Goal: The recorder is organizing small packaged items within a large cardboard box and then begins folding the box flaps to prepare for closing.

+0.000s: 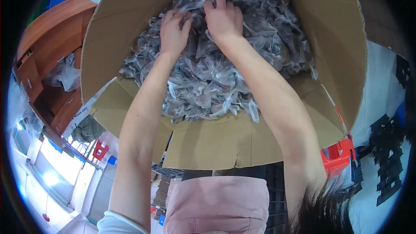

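A deep brown cardboard box (208, 145) stands open in front of me, heaped with several small clear plastic bags (208, 91) that have dark or brownish contents I cannot make out. Both my arms reach into it. My left hand (173, 32) is at the far left part of the heap, its fingers curled over crumpled plastic and the thumb toward the right. Close beside it on the right, my right hand (224, 21) has bent fingers closed on a bag near the far side of the heap. Fingertips of both hands are partly hidden by the plastic.
Left of the box stands a reddish-brown wooden cabinet (56, 43) with loose clear plastic (69, 76) in it. A red plastic crate (338, 158) is at the right, near black grid-like panels (388, 160) on the pale floor. Stacked cardboard (160, 188) shows below the left flap.
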Demonstrator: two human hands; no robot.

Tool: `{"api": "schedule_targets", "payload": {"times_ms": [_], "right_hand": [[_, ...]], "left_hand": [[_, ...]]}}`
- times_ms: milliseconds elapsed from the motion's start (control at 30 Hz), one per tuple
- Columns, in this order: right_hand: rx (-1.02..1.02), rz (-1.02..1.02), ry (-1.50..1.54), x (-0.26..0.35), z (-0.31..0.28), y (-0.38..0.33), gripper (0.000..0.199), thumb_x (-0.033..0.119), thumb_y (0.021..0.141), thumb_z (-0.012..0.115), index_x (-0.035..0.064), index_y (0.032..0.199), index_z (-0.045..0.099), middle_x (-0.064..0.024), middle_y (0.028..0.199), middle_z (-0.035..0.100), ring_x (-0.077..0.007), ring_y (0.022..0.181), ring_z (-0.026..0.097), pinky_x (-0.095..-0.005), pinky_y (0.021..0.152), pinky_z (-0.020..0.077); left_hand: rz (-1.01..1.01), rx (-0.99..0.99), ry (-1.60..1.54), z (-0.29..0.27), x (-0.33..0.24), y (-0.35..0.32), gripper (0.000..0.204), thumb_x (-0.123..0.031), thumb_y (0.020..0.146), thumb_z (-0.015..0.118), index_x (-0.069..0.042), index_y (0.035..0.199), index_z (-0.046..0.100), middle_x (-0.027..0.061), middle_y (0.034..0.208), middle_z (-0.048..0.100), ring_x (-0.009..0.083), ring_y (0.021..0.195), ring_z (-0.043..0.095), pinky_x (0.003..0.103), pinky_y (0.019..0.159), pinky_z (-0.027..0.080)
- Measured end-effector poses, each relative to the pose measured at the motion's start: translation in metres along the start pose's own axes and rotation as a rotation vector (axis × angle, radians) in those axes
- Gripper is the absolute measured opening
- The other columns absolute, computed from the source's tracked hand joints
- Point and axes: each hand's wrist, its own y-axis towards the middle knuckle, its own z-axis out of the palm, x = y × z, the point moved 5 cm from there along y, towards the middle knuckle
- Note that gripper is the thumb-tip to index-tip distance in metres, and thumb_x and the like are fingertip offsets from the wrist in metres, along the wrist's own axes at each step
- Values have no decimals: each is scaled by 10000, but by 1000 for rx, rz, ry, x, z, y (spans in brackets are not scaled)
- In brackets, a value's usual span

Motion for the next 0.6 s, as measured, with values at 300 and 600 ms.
{"api": "schedule_targets", "payload": {"times_ms": [300,600], "right_hand": [[121,0,97,-1,10,6,167,112,779,555,60,935,580,-152,891,642,-343,761,655,-433,686,513],[-37,195,250,-14,-17,-13,298,155,765,623,52,1036,554,-161,1029,526,-330,937,569,-448,751,498]], "left_hand": [[-90,5,-140,0,9,10,183,-194,758,670,-73,895,674,117,983,589,325,965,548,394,822,442],[-46,89,385,35,-19,47,154,-210,744,619,-75,788,680,97,931,602,311,987,538,420,838,448]]}}
